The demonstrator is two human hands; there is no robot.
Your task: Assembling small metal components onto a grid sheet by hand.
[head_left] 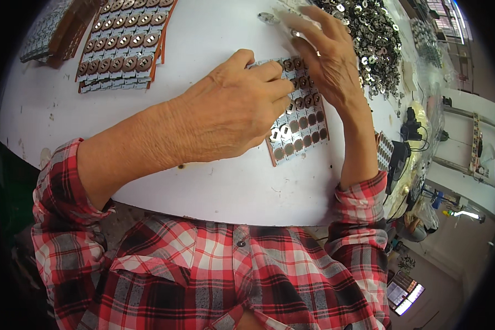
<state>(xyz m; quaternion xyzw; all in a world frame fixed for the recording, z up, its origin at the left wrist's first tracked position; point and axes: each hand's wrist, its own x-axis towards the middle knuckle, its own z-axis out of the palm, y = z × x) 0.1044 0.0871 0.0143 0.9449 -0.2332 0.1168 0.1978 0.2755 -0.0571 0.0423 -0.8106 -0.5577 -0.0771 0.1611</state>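
My left hand (239, 107) is curled over the left side of a panel of small circuit boards (298, 144). Its fingers are bent together, and whatever they may pinch is hidden. On the panel's lower rows are bare round copper-brown pads; several silver metal clips (285, 131) sit farther up and at the left edge. Above the panel's far right corner is my right hand (330, 58), its fingertips smeared by motion. Something small and shiny shows by its thumb tip, too blurred to name. Beyond the fingers, a loose silver piece (268, 18) lies on the white table (214, 190).
At the back right spreads a big heap of loose metal clips (377, 47). Stacked panels filled with clips (124, 41) lie at the back left, beside another stack (58, 33). Black devices with cables (412, 129) and clear plastic sheeting line the right side.
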